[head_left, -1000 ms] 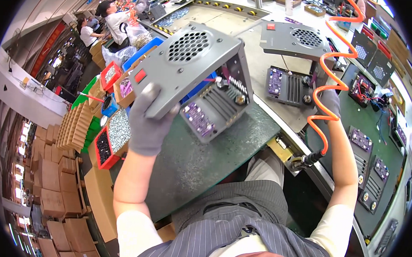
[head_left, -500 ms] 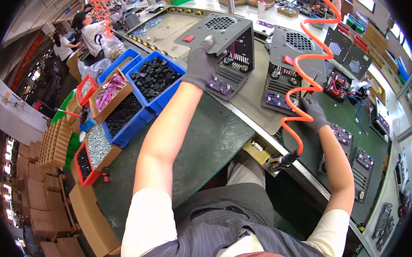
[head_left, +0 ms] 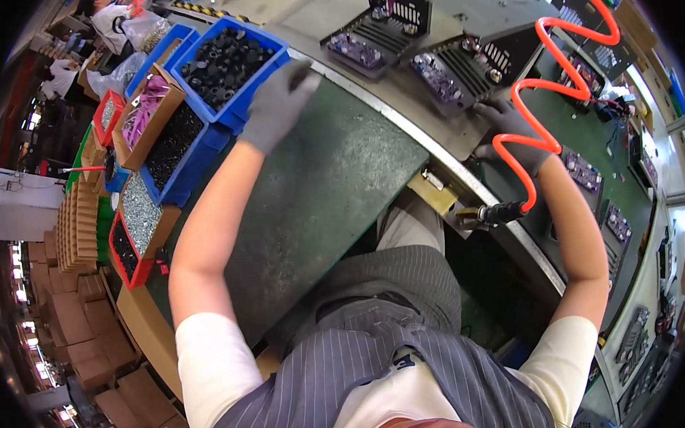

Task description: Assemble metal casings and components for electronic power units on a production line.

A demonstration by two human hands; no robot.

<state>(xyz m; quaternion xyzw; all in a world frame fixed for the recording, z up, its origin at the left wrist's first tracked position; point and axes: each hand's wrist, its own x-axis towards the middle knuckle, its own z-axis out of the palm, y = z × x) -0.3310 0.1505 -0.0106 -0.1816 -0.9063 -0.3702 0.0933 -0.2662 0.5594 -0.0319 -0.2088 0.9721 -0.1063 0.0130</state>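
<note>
My gloved left hand (head_left: pixel 278 106) is over the green work surface, beside a blue bin (head_left: pixel 252 93) of black knob-like parts. Its fingers are slightly apart with nothing visible between them, though the tips are a little blurred. My gloved right hand (head_left: pixel 513 134) has its fingertips at the near right corner of a dark metal casing (head_left: pixel 470 62), its thumb spread away from it. That casing sits turned on the grey conveyor and carries a purple circuit board (head_left: pixel 436 75) and black ribbed heat sinks. A similar casing (head_left: pixel 379 30) with a purple board stands to its left.
An orange coiled air hose (head_left: pixel 550 89) hangs in front of my right hand, ending in a tool fitting (head_left: pixel 497 214). More purple boards (head_left: pixel 581 172) lie at right. At left stand a carton of pink pieces (head_left: pixel 142 114) and red bins of small hardware (head_left: pixel 127 249).
My left hand has let go of the left casing and moved left and nearer. The right casing has turned, with my right hand now at its corner. The whole view has shifted.
</note>
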